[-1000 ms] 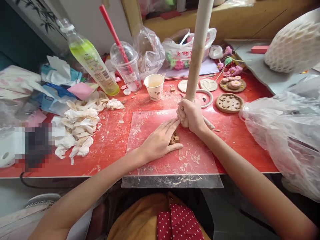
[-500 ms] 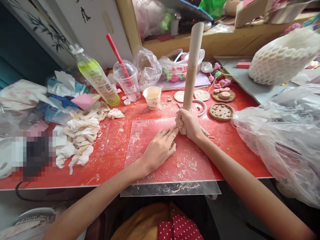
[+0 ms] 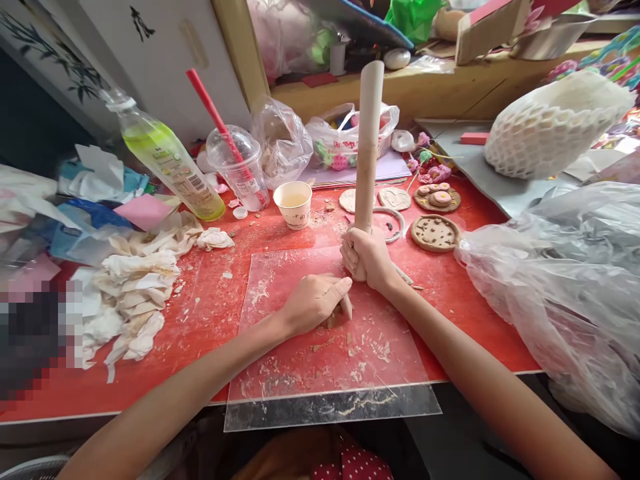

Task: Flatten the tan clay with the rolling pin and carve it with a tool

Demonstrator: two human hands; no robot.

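Observation:
My right hand [image 3: 369, 257] is wrapped round the lower end of a pale rolling pin [image 3: 367, 153], which stands upright at the back right of the clear plastic board [image 3: 300, 373]. Just left of it, my left hand [image 3: 315, 303] is low over the board, fingers curled under and thumb on top. Brown clay bits [image 3: 331, 320] show beneath its fingers; whether they are pinched is hidden. Dried clay scraps [image 3: 383, 350] are scattered over the board. Partly behind my right hand lies a thin grey clay strip [image 3: 403, 275].
Behind the board stand a paper cup [image 3: 293, 212] of liquid, a plastic cup [image 3: 240, 177] with a red straw and a tilted drink bottle [image 3: 173, 167]. Crumpled tissues [image 3: 135, 287] lie left. Clay discs [image 3: 435, 233] and a clay ring [image 3: 395, 217] sit behind; a plastic bag [image 3: 550, 267] is right.
My left hand's fingers have gone from stretched out beside my right hand to curled under, slightly left of it. My right hand keeps its hold on the rolling pin. The view has shifted.

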